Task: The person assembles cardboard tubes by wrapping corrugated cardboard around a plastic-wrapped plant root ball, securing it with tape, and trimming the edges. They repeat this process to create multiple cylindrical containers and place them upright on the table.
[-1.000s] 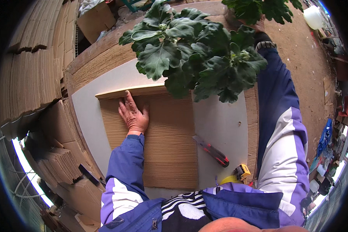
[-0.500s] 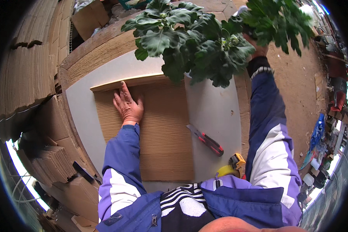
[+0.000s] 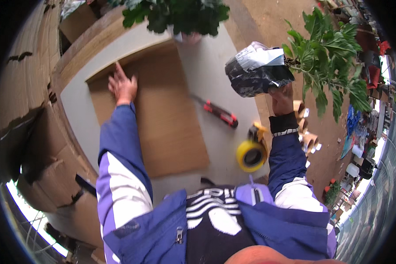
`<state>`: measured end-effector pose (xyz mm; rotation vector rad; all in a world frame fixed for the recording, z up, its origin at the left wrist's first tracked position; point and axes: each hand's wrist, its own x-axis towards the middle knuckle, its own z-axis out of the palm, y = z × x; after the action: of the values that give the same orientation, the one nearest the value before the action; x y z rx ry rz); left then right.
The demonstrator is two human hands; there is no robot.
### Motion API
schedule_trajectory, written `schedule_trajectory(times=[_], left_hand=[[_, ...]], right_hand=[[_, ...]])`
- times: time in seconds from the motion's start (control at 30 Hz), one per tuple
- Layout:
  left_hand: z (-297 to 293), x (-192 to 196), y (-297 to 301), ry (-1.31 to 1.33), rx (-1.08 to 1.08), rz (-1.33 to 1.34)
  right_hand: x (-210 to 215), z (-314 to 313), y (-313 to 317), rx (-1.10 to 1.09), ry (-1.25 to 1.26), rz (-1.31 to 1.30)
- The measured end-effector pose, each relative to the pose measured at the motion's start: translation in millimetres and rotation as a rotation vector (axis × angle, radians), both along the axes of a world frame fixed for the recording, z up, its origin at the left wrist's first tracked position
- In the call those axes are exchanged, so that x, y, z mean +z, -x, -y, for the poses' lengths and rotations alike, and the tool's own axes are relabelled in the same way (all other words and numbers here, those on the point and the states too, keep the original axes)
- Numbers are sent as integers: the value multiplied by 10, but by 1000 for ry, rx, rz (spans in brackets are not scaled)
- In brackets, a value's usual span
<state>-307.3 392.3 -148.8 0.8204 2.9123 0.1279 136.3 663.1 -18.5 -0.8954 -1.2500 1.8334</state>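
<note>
My left hand lies with fingers stretched out on a brown corrugated cardboard piece, near its raised far edge. In my right hand is a leafy potted plant, tipped on its side. Its black plastic pot, partly covered in white, points left and its leaves point right. A second leafy plant stands beyond the cardboard, cut off by the upper edge. Right of the cardboard lies a red and black utility knife. Nearer my right forearm is a yellow tape dispenser with a roll.
The cardboard rests on a light grey board with a wooden border. Stacked cardboard rises along the left. To the right, several brown tubular pieces are on the floor, with mixed clutter farther out.
My right hand has brought the plant nearer and tipped it sideways, so its pot shows, apart from the other plant. My left hand stays on the cardboard. The whole view has shifted.
</note>
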Motion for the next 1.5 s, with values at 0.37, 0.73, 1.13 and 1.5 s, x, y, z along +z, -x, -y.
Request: schedule_trajectory(times=[0.37,0.73,1.13,1.5], left_hand=[[1385,1612,-2965,-785,-215,1332],[1772,1003,-3940,-1448,892,1832],[1976,1228,-3666,-1402,895,1073],[3596,1160,-3214,-1846,1180,1055]], right_hand=[[481,1106,20,1170,-665,446],[370,2405,739,1388,-1109,728],[550,2736,797,1340,-1141,1083],[185,2386,945,1467,-1065,981]])
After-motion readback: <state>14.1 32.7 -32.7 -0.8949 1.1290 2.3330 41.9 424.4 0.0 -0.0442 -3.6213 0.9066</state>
